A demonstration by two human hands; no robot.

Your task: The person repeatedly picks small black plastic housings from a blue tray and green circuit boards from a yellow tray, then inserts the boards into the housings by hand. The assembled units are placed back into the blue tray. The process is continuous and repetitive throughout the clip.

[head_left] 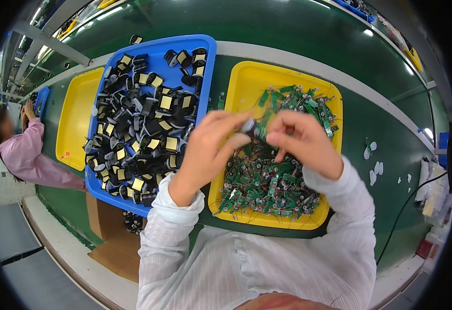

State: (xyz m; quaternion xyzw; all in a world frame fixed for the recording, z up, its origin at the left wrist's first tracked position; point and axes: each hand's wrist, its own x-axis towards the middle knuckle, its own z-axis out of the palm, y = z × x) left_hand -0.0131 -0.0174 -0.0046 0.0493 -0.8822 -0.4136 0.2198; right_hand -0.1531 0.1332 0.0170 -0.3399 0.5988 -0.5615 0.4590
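Over the yellow tray, my left hand pinches a small black part with a grey rounded end. My right hand is close beside it, thumb and fingers pressed together. Whatever its fingertips hold is too small to make out. Beneath both hands, small green circuit boards with thin wires and round silvery pieces fill much of the yellow tray. To the left, a blue tray holds a heap of black plastic parts, many with cream-coloured square pads.
Another yellow tray stands left of the blue one, near a co-worker in a pink sleeve. Small white pieces lie on the green bench at right, near a black cable. An open cardboard box sits below the bench edge.
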